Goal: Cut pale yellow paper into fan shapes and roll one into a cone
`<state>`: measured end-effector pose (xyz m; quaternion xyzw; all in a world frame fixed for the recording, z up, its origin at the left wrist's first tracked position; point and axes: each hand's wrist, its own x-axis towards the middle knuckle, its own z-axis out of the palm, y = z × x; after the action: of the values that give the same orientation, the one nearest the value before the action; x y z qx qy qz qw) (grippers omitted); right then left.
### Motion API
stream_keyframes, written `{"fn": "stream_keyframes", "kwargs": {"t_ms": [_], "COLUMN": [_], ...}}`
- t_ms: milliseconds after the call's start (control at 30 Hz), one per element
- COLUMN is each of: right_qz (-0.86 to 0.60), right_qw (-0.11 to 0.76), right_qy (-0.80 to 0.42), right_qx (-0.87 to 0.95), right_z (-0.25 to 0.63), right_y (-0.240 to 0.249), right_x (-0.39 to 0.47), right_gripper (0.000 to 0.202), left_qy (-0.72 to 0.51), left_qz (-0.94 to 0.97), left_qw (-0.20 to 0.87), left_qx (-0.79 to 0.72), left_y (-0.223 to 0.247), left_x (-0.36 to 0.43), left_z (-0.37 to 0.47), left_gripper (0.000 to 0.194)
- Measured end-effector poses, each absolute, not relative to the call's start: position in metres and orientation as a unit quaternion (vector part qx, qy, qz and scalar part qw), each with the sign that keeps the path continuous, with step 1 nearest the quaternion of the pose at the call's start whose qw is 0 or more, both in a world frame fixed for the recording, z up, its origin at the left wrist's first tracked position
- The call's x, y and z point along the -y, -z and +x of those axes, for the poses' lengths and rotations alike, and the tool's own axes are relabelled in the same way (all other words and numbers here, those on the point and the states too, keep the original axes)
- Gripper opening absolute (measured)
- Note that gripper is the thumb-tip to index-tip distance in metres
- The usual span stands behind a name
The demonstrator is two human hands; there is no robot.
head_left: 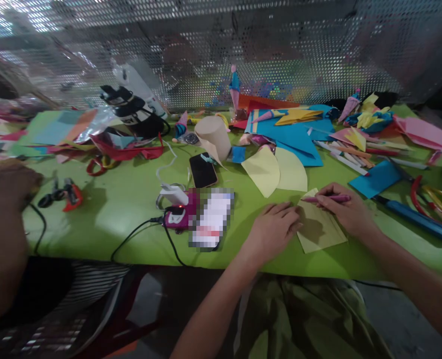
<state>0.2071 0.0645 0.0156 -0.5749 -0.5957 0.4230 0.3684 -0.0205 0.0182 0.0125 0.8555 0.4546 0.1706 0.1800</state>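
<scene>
A pale yellow sheet of paper (pixel 320 234) lies on the green table in front of me. Across its left edge my left hand (pixel 275 228) rests flat, fingers stretched out and holding nothing. My right hand (pixel 342 207) grips a pink pen (pixel 335 198) over the top of the sheet, its tip near the paper by the left fingertips. Whether the pen has left a mark is too small to make out. Just beyond the hands are two fan-shaped pale yellow paper pieces (pixel 264 172), one overlapping the other.
Left of my hands lie a phone with a lit, blurred screen (pixel 211 219), a purple power strip (pixel 183 217) with cables and a dark phone (pixel 203 170). A blue cutter (pixel 419 219) and scissors (pixel 438 202) lie right. Coloured papers (pixel 292 132) line the back. Another person's arm (pixel 4 234) is far left.
</scene>
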Motion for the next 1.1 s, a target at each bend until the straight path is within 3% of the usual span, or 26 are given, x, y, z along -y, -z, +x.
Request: {"fn": "stream_keyframes", "kwargs": {"t_ms": [167, 467, 1100], "right_qz": [-0.559, -0.577, -0.58], "right_qw": [0.374, 0.324, 0.277], "right_qy": [-0.435, -0.367, -0.462], "right_qx": [0.598, 0.654, 0.611], "right_z": [0.206, 0.206, 0.223], "right_y": [-0.016, -0.03, -0.037], "right_x": [-0.064, -0.056, 0.011], "right_gripper": [0.031, 0.016, 0.019], "left_qy": [-0.179, -0.181, -0.174], "left_qz": [0.85, 0.846, 0.842], "left_qw": [0.188, 0.197, 0.208], "left_qx": [-0.459, -0.46, -0.467], "left_y": [-0.009, -0.011, -0.011], "left_x": [-0.019, -0.02, -0.02], "left_z": [-0.021, -0.021, -0.02], "left_gripper": [0.027, 0.029, 0.033]}}
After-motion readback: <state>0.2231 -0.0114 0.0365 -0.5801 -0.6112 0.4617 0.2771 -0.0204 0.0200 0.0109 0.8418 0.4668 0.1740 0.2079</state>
